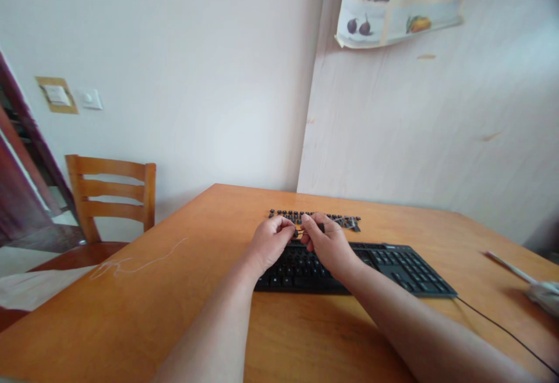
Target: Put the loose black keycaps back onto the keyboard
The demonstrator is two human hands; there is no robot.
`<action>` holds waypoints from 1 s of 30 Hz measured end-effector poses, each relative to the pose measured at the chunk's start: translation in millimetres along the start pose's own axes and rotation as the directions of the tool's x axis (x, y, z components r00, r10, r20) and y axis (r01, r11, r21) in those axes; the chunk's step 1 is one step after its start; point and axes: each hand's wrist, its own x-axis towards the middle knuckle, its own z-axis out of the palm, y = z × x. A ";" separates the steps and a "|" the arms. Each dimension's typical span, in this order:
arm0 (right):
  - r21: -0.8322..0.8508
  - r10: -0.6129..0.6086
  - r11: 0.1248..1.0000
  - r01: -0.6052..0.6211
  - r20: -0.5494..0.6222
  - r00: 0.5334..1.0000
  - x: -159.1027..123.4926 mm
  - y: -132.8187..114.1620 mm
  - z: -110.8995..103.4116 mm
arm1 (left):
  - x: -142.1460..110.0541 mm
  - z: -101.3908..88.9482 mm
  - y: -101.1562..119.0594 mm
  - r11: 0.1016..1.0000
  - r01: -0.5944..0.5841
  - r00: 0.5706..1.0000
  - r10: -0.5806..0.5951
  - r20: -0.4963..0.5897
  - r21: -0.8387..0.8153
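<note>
**Drop risk: tiny part pinched above the keyboard**

My feed shows a wooden table (109, 307) with a black keyboard (388, 263) lying on it, right of centre. Its cable (502, 325) trails off near right; an arm brushing that could drag the board.

Left hand (271, 240): fingertips narrow, pinching what looks like a black keycap (296, 234) above the keyboard's far edge. Right hand (328, 243): pinched on a thin wire tool (321, 228), probably a keycap puller. Wire looks to reach the cap; I can't confirm contact.

My worry: the wire springs free, cap flies, lands among the loose keycaps (296, 214) just beyond the board, and gets mixed up. A low wrist could also nudge those rows.

Containers: I can make out no tray or box; loose caps sit straight on the wood.
</note>
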 end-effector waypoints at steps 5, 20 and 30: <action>-0.122 -0.106 0.987 0.108 0.020 0.994 1.6 5.5 0.2 | 0.1 -0.2 -1.1 0.994 0.053 0.999 -0.053 0.004 -0.100; -0.449 -0.284 0.823 0.348 0.205 0.937 10.9 3.7 -19.0 | -2.3 -1.9 8.6 0.959 0.160 0.987 -0.163 0.007 -0.232; -0.515 -0.223 0.795 0.321 0.243 0.944 12.5 5.1 -18.0 | -2.5 -0.9 4.3 0.954 0.147 0.989 -0.140 0.046 -0.261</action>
